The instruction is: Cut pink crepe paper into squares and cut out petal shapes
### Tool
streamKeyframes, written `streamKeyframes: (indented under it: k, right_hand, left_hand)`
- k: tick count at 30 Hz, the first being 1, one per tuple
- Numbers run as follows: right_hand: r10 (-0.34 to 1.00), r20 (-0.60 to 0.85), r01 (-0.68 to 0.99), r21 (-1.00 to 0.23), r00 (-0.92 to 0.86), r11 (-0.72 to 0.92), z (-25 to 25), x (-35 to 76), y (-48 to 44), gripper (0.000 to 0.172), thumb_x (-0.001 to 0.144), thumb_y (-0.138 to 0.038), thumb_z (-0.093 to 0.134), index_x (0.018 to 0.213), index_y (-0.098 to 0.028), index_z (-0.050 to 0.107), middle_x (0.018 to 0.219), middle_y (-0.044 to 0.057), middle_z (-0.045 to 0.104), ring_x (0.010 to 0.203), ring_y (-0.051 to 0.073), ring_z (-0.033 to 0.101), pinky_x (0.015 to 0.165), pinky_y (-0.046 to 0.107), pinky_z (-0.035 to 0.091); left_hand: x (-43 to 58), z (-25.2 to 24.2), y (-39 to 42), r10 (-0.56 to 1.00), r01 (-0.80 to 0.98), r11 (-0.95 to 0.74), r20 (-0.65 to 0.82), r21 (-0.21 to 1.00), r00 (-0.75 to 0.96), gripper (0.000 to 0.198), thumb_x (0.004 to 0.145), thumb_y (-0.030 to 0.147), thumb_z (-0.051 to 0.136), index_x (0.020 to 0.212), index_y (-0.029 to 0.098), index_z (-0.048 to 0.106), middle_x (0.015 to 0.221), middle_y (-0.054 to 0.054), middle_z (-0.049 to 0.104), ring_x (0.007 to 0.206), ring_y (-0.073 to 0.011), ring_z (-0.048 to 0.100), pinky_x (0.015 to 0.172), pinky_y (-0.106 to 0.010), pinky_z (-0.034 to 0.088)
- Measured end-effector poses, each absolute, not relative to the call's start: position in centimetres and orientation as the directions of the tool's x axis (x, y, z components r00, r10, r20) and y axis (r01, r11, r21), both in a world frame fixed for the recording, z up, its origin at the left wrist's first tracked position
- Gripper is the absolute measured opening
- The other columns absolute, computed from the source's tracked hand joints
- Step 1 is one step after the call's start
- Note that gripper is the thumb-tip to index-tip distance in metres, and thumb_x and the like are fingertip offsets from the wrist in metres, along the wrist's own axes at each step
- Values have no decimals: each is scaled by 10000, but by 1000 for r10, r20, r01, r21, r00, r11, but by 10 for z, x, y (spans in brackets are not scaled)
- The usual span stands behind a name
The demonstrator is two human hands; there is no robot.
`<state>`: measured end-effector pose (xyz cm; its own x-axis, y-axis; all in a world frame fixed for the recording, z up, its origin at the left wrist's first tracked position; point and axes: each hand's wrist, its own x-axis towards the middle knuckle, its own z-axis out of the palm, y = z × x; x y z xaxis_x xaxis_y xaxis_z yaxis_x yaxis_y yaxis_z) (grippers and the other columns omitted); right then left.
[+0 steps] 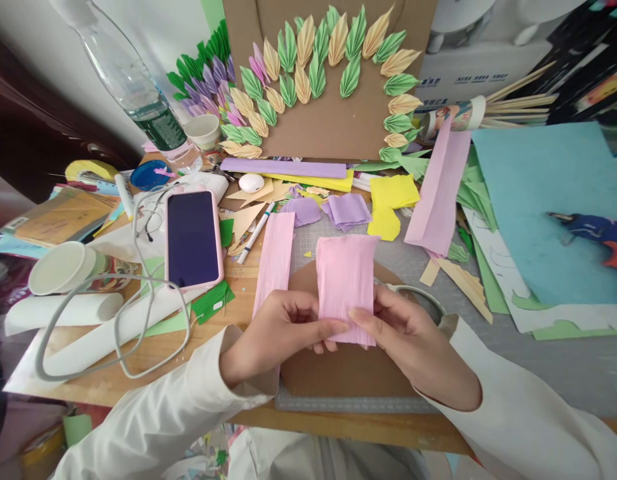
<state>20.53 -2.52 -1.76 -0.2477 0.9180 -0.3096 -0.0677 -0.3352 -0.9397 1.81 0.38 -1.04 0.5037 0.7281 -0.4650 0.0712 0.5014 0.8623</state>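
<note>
Between both hands is a folded piece of pink crepe paper (346, 280), held upright over a brown cardboard piece (348, 373). My left hand (288, 327) pinches its lower left part, thumb in front and fingers behind. On the lower right, my right hand (413, 340) grips the same paper with its thumb across the front. Just beyond my left hand lies a strip of pink crepe paper (274, 257). Scissors with pale handles (426, 293) lie partly hidden behind my right hand.
A phone (192, 240) and a looped white cable (121, 333) lie left. At the back stands a cardboard panel (318, 133) with folded paper leaves. Purple crepe pieces (346, 211) and yellow crepe paper (393, 193) lie before it. A blue glue gun (593, 230) rests on blue paper (543, 180).
</note>
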Motion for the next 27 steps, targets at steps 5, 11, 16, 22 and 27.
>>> streamKeyframes:
  k: [5, 11, 16, 22, 27]
  right_hand:
    - [868, -374, 22, -921, -326, -389, -9, 205, -25, 220, 896, -404, 575, 926, -186, 572, 643, -28, 569, 509, 76, 506, 449, 178, 428]
    - [764, -418, 99, -899, -491, -428, -9, 203, -29, 173, 897, -350, 546, 899, -178, 531, 685, -22, 557, 546, 85, 545, 484, 189, 447]
    - [722, -426, 167, -899, -546, -405, -12, 204, -33, 150, 911, -313, 520, 848, -177, 514, 643, -34, 540, 527, 85, 508, 483, 200, 412]
    - [724, -407, 181, -910, -558, -372, -11, 203, -27, 89, 898, -260, 512, 863, -178, 513, 641, -38, 532, 511, 87, 489, 487, 216, 409]
    - [735, -405, 204, -914, -545, -352, -11, 205, -25, 109, 895, -274, 509, 853, -173, 514, 656, -29, 534, 535, 94, 521, 516, 222, 438]
  left_hand:
    - [18, -8, 2, 746, 83, 438, -413, 895, 522, 193, 791, 289, 708, 710, 115, 692, 590, -7, 661, 523, -86, 593, 510, -181, 473]
    - [17, -4, 1, 840, 8, 308, -276, 952, 468, 225, 850, 331, 636, 748, 132, 662, 682, 1, 620, 602, -86, 528, 577, -197, 445]
    - [15, 0, 2, 871, 85, 236, -249, 968, 423, 326, 833, 333, 659, 589, 136, 572, 545, 44, 450, 503, -61, 382, 449, -184, 312]
    - [13, 0, 3, 816, 0, 416, -373, 910, 443, 259, 873, 362, 625, 839, 139, 753, 770, -59, 719, 716, -162, 650, 654, -251, 502]
    - [13, 0, 3, 747, -318, 614, -401, 722, 531, 302, 932, 341, 555, 1095, 141, 713, 1120, -117, 725, 1026, -236, 675, 956, -372, 498]
